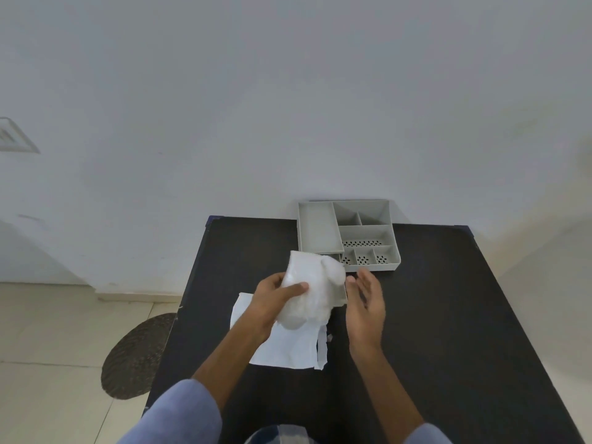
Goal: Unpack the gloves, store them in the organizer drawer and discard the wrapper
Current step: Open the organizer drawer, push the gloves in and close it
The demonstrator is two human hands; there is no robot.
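Observation:
My left hand grips a bundle of translucent white gloves, held above the black table just in front of the grey organizer. The organizer's drawer is pulled out towards me and is mostly hidden behind the gloves. My right hand hovers beside the gloves on their right, fingers apart, holding nothing. The opened white wrapper lies flat on the table under my left wrist, with a torn strip at its right edge.
The black table stands against a white wall, with the organizer at its far edge. A dark oval mat lies on the tiled floor to the left. Blue sleeves cover my upper arms.

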